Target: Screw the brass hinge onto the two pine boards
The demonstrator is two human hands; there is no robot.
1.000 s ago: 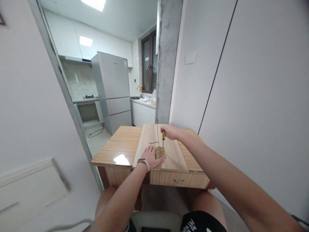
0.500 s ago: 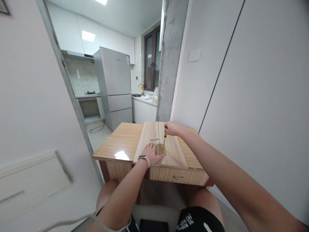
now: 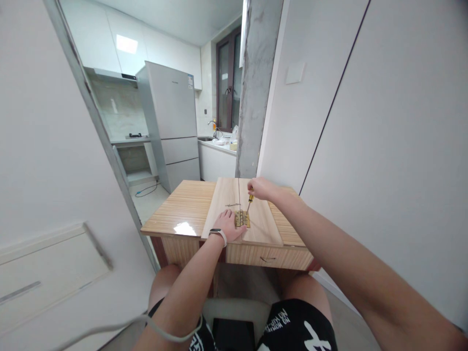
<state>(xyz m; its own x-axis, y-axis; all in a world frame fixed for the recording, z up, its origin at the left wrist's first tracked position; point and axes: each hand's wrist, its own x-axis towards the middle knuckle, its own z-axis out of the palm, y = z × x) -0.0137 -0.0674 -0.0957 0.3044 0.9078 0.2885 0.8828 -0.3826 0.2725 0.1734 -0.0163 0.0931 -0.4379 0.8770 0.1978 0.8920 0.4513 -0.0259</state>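
Gold-coloured hinge is touching the left hand, fingers outstretched; the right hand is holding a screwdriver in curled fingers

Head cam: worn on person's head, looks fwd & down over bench, wide view; bench close, kitchen w/ fridge farther back.

Two boards lie side by side on the table, the hinge across their seam. The left hand rests on the left board and the hinge; the right hand holds the screwdriver over the hinge's right leaf. Beyond, to the left, the fridge stands between the stove, left, and the sink, right.
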